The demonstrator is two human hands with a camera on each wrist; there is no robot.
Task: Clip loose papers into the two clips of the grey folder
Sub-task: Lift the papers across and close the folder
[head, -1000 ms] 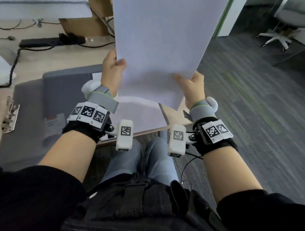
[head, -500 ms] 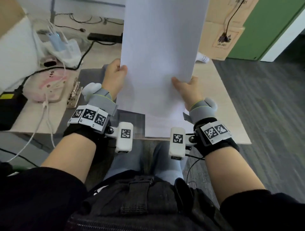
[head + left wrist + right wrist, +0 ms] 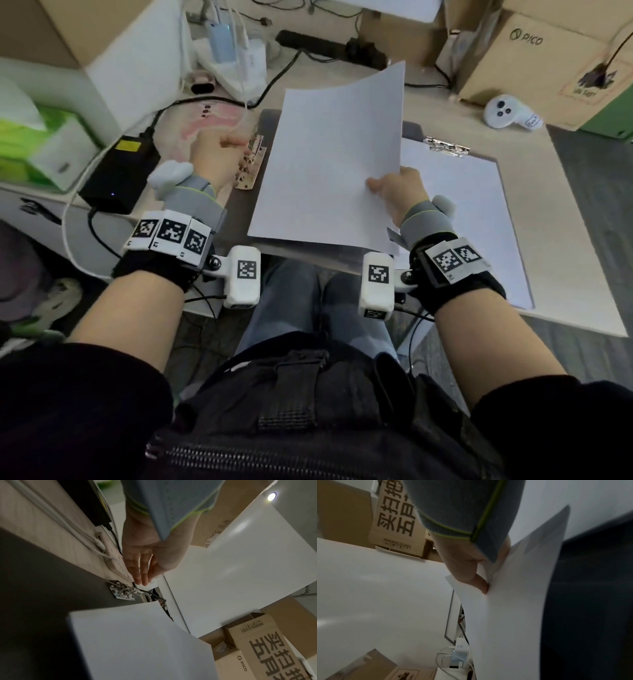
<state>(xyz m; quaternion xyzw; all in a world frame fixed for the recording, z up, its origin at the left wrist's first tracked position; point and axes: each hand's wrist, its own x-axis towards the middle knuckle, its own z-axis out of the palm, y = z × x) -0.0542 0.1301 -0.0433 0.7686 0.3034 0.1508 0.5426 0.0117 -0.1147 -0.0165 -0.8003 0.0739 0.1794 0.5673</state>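
Note:
The grey folder (image 3: 269, 120) lies open on the desk. A metal clip (image 3: 251, 159) sits on its left panel, and a second clip (image 3: 445, 148) holds white sheets (image 3: 479, 212) on the right panel. My right hand (image 3: 380, 185) pinches a stack of loose white papers (image 3: 329, 164) at its right edge and holds it tilted over the folder's middle; the thumb (image 3: 481, 584) presses on the sheet. My left hand (image 3: 236, 142) holds nothing, and its straight fingers (image 3: 140, 574) reach at the left clip (image 3: 121, 591). Whether they touch it I cannot tell.
A black power brick (image 3: 120, 171) and a pink power strip (image 3: 205, 120) with cables lie left of the folder. A green tissue box (image 3: 34, 144) stands far left. Cardboard boxes (image 3: 548, 51) and a white controller (image 3: 507, 111) sit at the back right.
My left hand has let go of the papers and moved left to the clip. My right hand alone has lowered the stack from upright to a tilt over the folder.

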